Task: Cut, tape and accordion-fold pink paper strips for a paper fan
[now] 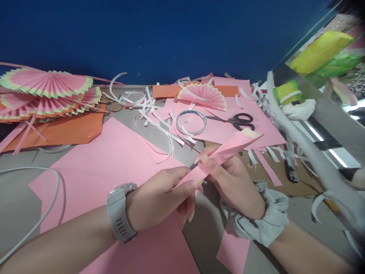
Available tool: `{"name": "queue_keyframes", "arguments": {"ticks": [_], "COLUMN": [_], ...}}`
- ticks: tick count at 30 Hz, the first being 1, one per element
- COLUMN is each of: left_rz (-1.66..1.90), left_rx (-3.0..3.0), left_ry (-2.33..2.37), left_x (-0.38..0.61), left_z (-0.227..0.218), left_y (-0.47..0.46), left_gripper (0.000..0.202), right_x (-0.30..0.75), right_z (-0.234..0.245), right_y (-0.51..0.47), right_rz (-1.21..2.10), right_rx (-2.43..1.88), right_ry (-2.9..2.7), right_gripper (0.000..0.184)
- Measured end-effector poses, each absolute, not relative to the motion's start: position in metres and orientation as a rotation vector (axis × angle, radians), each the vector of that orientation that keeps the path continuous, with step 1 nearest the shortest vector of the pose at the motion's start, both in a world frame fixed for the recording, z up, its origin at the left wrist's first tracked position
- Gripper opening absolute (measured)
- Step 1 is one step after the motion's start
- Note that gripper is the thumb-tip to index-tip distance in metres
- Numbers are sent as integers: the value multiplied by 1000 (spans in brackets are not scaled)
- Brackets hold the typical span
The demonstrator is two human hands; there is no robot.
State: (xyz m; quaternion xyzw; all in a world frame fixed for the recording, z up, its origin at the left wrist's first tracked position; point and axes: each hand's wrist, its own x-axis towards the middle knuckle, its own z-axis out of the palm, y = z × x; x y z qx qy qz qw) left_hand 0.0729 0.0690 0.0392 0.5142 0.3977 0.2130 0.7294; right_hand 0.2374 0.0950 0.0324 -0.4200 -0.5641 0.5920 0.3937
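Both hands hold one folded pink paper strip (228, 149) above the table. My left hand (162, 196), with a grey watch on its wrist, pinches the strip's near end between thumb and fingers. My right hand (230, 179), with a grey scrunchie on its wrist, grips the strip a little farther along. The strip's far end points up and to the right. A large pink sheet (108, 167) lies flat beneath the hands.
Black scissors (239, 121) and a tape ring (191, 122) lie on pink paper behind the hands. Folded pink fans (45, 93) sit on an orange sheet (65, 131) at the left, another fan (203, 95) at the back. White paper strips are scattered about. A white cable (42, 213) curves at the left.
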Motion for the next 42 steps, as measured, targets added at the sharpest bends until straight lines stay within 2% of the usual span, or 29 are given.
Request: {"name": "queue_keyframes", "arguments": {"ticks": [3,7,11,23,29,32,37,40,42], "left_rz": [497,543,569,603,633,620,679,733,713], "left_rx": [1121,1161,1128,1046,1054,1093,1069,1008,994], "left_ry": [914,960,1009,966,926,906,1003,1013,1004], "left_x": [73,74,74,76,72,70,73,74,74], "left_z": [40,40,37,33,31,30,31,32,32], "left_y": [70,70,71,74,75,77,75,74,74], "left_gripper": [30,28,33,29,27,30,31,29,31], "right_x": [242,244,242,239,236,234,235,235,235], "right_z": [31,30,30,24,27,30,30,28,26], "right_y": [98,98,97,98,98,96,93,92,92], "right_rz": [1426,1530,1436,1281,1501,1507,1280,1265,1306], "right_rx": [-1081,-1100,-1239,-1296,-1140,-1171,-1375,-1340,-1293], "right_ry": [-1413,-1554,-1593,-1483,-1544,-1656,-1606,-1547,-1494], "right_gripper": [16,16,25,23,23,32,47,43,30]}}
